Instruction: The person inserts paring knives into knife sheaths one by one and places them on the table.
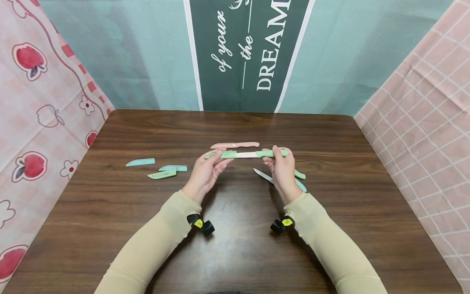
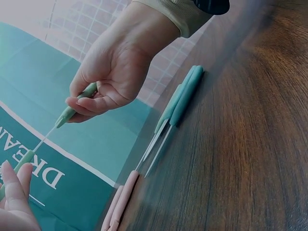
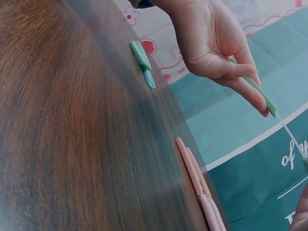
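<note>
My left hand (image 1: 205,174) pinches a green knife sheath (image 1: 230,154) between thumb and fingers, above the table. In my right hand (image 1: 283,171) is the handle of a green paring knife (image 1: 263,154), gripped by thumb and fingers. Sheath and knife lie in one line, the blade's tip end inside the sheath and a bright stretch of blade (image 1: 247,155) bare between the hands. Below the right hand, a bare blue knife (image 1: 262,175) and another green knife (image 1: 300,174) lie on the table, partly hidden by that hand.
Pink sheathed knives (image 3: 191,168) lie side by side beyond the hands. To the left are a blue sheath (image 1: 140,162), a second blue sheath (image 1: 172,168) and a green sheath (image 1: 162,174) against it. Patterned cloths border the brown table (image 1: 238,253) at the back and sides.
</note>
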A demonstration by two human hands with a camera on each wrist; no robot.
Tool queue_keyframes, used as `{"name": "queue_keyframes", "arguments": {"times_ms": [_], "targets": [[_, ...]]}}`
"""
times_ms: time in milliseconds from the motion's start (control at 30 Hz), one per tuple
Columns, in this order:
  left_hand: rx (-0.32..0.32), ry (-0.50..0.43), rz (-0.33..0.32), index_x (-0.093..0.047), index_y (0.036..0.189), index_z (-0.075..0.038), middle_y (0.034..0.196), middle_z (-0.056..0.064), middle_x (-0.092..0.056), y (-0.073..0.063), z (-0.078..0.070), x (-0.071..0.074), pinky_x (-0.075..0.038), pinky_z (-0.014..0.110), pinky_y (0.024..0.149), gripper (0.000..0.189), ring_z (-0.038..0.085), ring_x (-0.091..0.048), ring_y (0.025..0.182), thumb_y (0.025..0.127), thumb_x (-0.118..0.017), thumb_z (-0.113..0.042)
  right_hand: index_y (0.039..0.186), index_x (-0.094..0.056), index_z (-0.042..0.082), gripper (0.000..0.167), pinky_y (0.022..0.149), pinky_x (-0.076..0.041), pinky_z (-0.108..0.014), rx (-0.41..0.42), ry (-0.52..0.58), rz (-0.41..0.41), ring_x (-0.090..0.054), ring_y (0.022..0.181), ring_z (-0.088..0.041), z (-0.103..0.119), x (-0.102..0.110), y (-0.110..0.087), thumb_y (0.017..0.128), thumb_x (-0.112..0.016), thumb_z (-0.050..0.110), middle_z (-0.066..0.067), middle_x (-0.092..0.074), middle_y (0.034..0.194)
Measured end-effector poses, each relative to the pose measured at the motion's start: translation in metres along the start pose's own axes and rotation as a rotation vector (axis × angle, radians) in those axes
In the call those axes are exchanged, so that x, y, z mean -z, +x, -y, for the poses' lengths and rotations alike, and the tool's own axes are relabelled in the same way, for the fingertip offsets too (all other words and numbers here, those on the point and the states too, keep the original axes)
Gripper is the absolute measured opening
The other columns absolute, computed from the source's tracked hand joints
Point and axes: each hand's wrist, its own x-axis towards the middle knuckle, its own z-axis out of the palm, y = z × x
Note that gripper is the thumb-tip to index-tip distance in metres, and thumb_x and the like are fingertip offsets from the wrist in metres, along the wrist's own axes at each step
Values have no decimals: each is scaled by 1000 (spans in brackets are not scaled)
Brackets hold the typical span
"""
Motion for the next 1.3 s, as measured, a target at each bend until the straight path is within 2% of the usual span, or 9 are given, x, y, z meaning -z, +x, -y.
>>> {"name": "queue_keyframes", "arguments": {"times_ms": [167, 400, 567, 733, 933, 1300], "targets": [[1, -9, -2, -38, 135, 9, 118, 26, -57, 0, 0, -1, -52, 15, 63, 40, 15, -67, 87, 100, -43, -10, 96, -33, 7, 14, 49, -48, -13, -1, 3, -3, -59, 50, -6, 1, -1, -1, 99, -45, 11, -5, -69, 76], [-16, -19, 15, -38, 135, 10, 98, 14, -67, -1, 0, -1, -52, 14, 62, 41, 15, -68, 85, 100, -43, -11, 96, -33, 7, 14, 50, -49, -13, -9, -7, 4, -60, 52, -7, 1, -2, -2, 99, -46, 12, -5, -69, 78], [-17, -33, 2, -38, 133, 10, 91, 11, -67, 0, 1, -1, -52, 14, 61, 39, 14, -68, 81, 100, -43, -10, 95, -34, 7, 13, 49, -49, -14, -4, 2, 0, -61, 52, -8, -1, -4, -2, 98, -46, 11, -7, -69, 78], [-17, -36, -1, -37, 133, 10, 89, 10, -67, 1, 1, 0, -52, 14, 59, 40, 14, -68, 79, 100, -43, -11, 95, -34, 7, 13, 50, -50, -15, 0, 12, 6, -61, 52, -8, -3, -7, -2, 98, -47, 11, -10, -69, 81], [-31, -43, -5, -40, 130, 11, 86, 10, -68, 1, 2, -1, -52, 13, 58, 37, 14, -68, 77, 99, -44, -9, 95, -34, 7, 13, 49, -50, -15, -3, 20, -4, -61, 51, -8, -4, -8, -2, 98, -46, 10, -10, -69, 79], [-41, -35, -13, -36, 131, 14, 84, 9, -68, 3, 4, -2, -51, 13, 57, 41, 14, -68, 77, 99, -45, -10, 95, -33, 7, 14, 48, -49, -14, -8, 25, 0, -60, 50, -8, -6, -12, -3, 98, -46, 10, -7, -69, 76]]}}
